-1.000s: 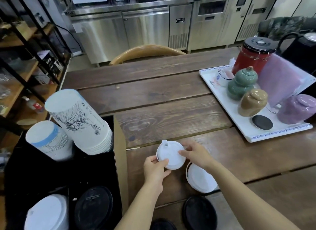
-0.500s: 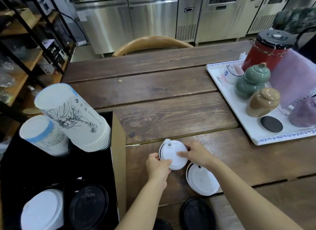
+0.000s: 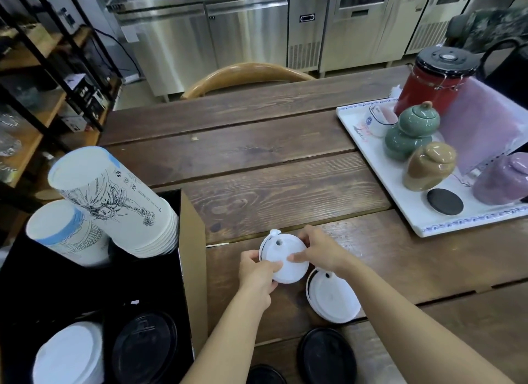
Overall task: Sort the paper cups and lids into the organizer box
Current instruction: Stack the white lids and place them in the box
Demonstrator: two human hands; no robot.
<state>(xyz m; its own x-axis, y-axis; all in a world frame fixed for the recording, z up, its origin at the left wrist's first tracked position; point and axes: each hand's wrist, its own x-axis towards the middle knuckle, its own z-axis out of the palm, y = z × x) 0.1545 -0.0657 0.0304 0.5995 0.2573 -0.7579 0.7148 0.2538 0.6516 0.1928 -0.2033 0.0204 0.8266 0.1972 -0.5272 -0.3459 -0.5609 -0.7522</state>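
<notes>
A white lid (image 3: 281, 256) with a sip hole is held just above the wooden table (image 3: 271, 169) by both hands: my left hand (image 3: 257, 275) pinches its near left edge and my right hand (image 3: 320, 250) grips its right side. A stack of white lids (image 3: 333, 298) lies on the table just right of it. Black lids (image 3: 325, 355) lie at the near edge. The organizer box (image 3: 191, 269) stands at the left. It holds two tilted stacks of paper cups (image 3: 114, 200), white lids (image 3: 68, 355) and black lids (image 3: 144, 346).
A white tray (image 3: 380, 183) at the right carries a red canister (image 3: 434, 80), ceramic jars in green (image 3: 411, 132), tan and purple, and a black coaster (image 3: 444, 201). A wooden chair back (image 3: 245, 75) is beyond the table. Shelves stand at far left.
Both hands stay on the white lid at about the same spot. The view has tilted down a little, so more of the box shows.
</notes>
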